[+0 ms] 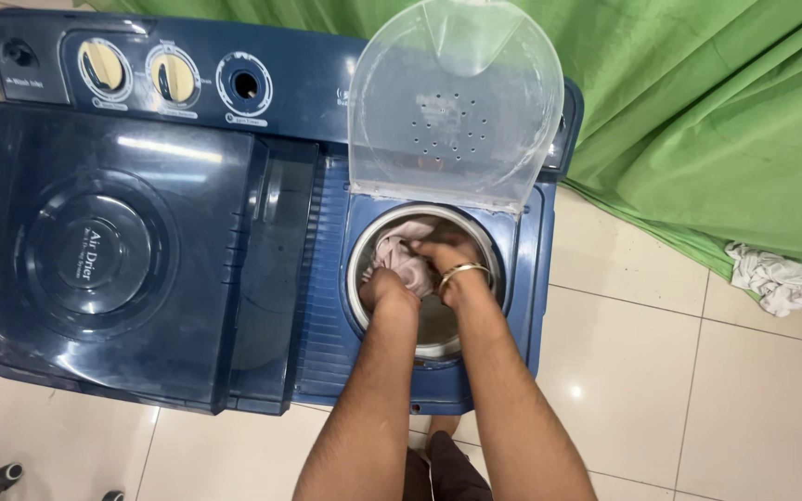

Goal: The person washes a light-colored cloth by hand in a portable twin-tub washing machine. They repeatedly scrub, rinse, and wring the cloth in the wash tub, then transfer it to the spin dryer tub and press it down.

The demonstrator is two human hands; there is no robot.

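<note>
Green curtain point(698, 102) behind washer point(141, 232) — both hands point(387, 288) point(447, 264) grip pink cloth point(401, 260) under raised lid point(452, 102).

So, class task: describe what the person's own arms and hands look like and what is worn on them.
Both forearms are bare, with no sleeves or gloves in view. The right hand has a thin gold-coloured bangle around its wrist. The left hand wears nothing visible.

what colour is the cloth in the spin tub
Pale pink cloth, gripped by both hands in the head view.

Pale tiled floor point(642, 371) with blue washing machine point(141, 278), white rag point(777, 276).
</note>
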